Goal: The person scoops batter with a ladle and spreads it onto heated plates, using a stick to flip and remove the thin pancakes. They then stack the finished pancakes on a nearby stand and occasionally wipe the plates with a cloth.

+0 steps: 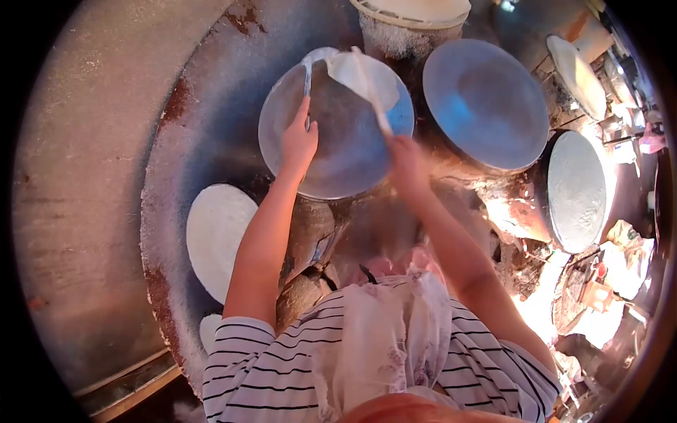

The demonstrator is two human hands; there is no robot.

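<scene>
over the central domed griddle [338, 141], both hands at work on one thin flatbread [363, 74].

- left hand [299, 137]: fingers closed round a slim metal tool [307, 81] that runs straight up from the fist to the far rim of the griddle, its tip at the lifted edge of the flatbread.
- right hand [405, 158]: grip closed on a pale stick [374, 95], whose long axis slants up and to the left; the flatbread hangs folded over its far end.
- flatbread: lies beyond both hands, at the far edge of the griddle, partly raised off the metal. it sits between the two tool tips; the right hand's stick carries it, the left hand's tool only touches its edge.
- second domed griddle [486, 102]: just right of the first, bare.
- third griddle [577, 190]: further right, tilted, with firelight below it.
- round raw dough sheet [217, 236]: on the floured counter [176, 162], near the left elbow, well apart from the hands.
- white basket [412, 17]: beyond the griddles.
</scene>
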